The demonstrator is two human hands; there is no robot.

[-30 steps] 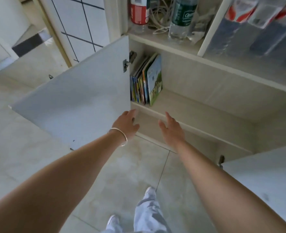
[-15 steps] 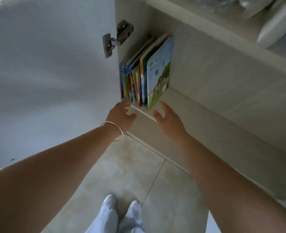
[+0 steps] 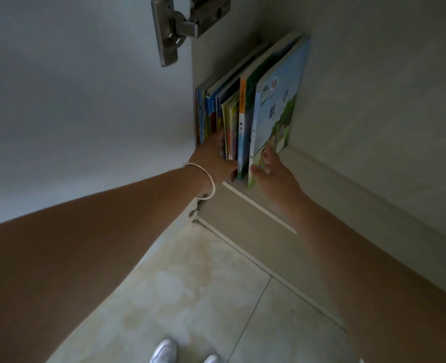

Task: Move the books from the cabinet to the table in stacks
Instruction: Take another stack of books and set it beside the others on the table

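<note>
Several thin colourful books [image 3: 271,106] stand upright at the left end of a cabinet shelf [image 3: 334,184], leaning against the cabinet's side wall. My left hand [image 3: 211,158], with a bangle on the wrist, has its fingers pushed in between the books on the left. Its thumb lies across the lower spines. My right hand [image 3: 271,171] rests flat against the cover of the rightmost book, a light-blue one with a tree picture. Its fingers are spread and the thumb is at the book's front edge. The group of books sits between my two hands.
The open white cabinet door [image 3: 72,100] fills the left side, its metal hinge [image 3: 180,24] just above the books. The shelf runs bare to the right. Below lie the cabinet's lower front, a tiled floor [image 3: 190,297] and my white shoes [image 3: 164,352].
My head has moved closer to the shelf. Both hands have gone from below the shelf edge up onto the books, the left sliding in between them and the right landing on the outer cover.
</note>
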